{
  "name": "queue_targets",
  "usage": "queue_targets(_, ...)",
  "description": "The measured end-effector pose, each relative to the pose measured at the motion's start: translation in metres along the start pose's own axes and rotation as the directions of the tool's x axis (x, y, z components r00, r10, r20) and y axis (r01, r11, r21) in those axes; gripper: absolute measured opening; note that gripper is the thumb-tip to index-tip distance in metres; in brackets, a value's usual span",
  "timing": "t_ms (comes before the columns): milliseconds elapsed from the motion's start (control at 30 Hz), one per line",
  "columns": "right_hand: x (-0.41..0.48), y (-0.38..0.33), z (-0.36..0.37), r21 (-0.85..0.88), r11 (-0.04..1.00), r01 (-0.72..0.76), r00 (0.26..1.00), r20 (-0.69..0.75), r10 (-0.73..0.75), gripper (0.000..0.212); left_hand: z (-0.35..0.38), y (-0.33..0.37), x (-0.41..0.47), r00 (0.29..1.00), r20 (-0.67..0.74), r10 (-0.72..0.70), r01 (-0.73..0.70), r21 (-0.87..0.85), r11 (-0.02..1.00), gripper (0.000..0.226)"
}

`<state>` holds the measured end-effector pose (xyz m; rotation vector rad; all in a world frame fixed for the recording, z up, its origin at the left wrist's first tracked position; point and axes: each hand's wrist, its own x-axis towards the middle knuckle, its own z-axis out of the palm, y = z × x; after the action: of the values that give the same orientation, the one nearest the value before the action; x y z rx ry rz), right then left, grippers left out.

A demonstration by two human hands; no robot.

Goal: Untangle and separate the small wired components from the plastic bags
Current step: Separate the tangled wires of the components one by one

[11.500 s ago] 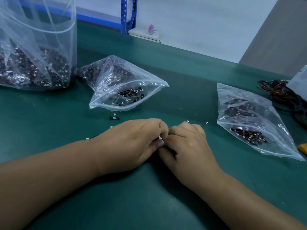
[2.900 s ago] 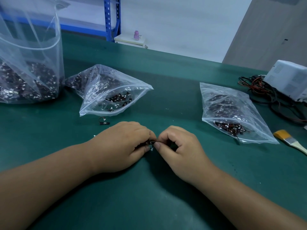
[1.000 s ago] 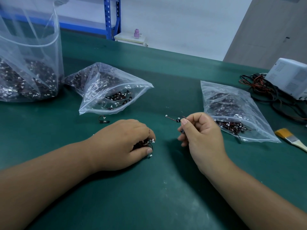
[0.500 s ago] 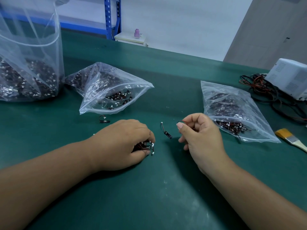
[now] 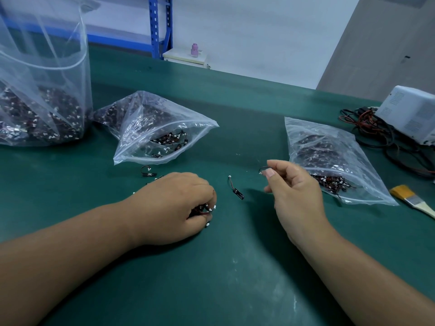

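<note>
Three clear plastic bags of small dark wired components with white plugs, on the dark green counter [image 5: 235,267]: tall open bag [image 5: 42,90] at far left, crumpled middle bag [image 5: 160,135] just beside it, flat right bag [image 5: 329,161] well apart on the other side.

Low on the counter near the centre, the left hand [image 5: 174,208]. Curls its fingers over a tangled clump of black-and-red wired components [image 5: 203,210], with white plugs peeking out at the fingertips.

To the right, lifted off the counter and just beside the flat right bag, the right hand [image 5: 294,191]. Pinches a thin looped wire with a white plug [image 5: 261,169] between thumb and forefinger, remaining fingers curled in.

Between the two hands and touching neither, a single loose component with black tab and white plug [image 5: 236,188], flat on the counter.

Just in front of the crumpled middle bag, another loose looped component [image 5: 147,171].

At the right edge, a yellow-bristled flat brush [image 5: 412,200], a white box-shaped device [image 5: 409,114], and a heap of black and red cables [image 5: 367,128] beside it.
</note>
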<state>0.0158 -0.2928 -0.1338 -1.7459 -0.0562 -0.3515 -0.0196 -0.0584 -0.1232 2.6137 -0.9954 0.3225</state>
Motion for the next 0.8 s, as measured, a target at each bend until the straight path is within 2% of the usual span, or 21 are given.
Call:
queue_targets(133,-0.004,-0.001,0.000,-0.059,0.998,0.000,1.000,0.028,0.001,0.019,0.000,0.000,0.000,1.000,0.001,0.002,-0.002,0.006,1.000,0.013)
queue_targets(367,-0.006,-0.006,0.000,0.005,1.000,-0.009,1.000,0.012,0.009,0.022,0.001,-0.001,-0.001,1.000,-0.019,0.009,-0.009,0.009,1.000,0.010)
queue_targets(567,-0.007,-0.005,0.001,-0.018,1.000,0.009,1.000,0.026,-0.008,0.019,0.000,0.000,-0.001,1.000,-0.023,0.013,-0.014,-0.005,1.000,0.016)
queue_targets(633,-0.008,-0.002,0.001,-0.088,0.993,0.074,0.996,0.064,-0.069,0.017,0.000,0.000,-0.001,1.000,-0.022,0.011,-0.011,-0.006,1.000,0.019)
queue_targets(700,-0.011,0.000,0.001,-0.211,0.955,0.209,0.973,0.141,-0.182,0.019,-0.001,0.001,0.000,1.000,-0.017,0.010,-0.010,-0.005,1.000,0.019)
queue_targets(733,-0.012,0.000,0.002,-0.288,0.904,0.316,0.943,0.197,-0.267,0.019,-0.001,0.001,0.000,1.000,-0.014,0.008,-0.009,-0.004,1.000,0.018)
queue_targets(800,-0.015,-0.001,0.003,-0.379,0.752,0.539,0.837,0.344,-0.426,0.015,-0.001,0.001,0.000,1.000,-0.007,0.006,-0.006,0.006,1.000,0.016)
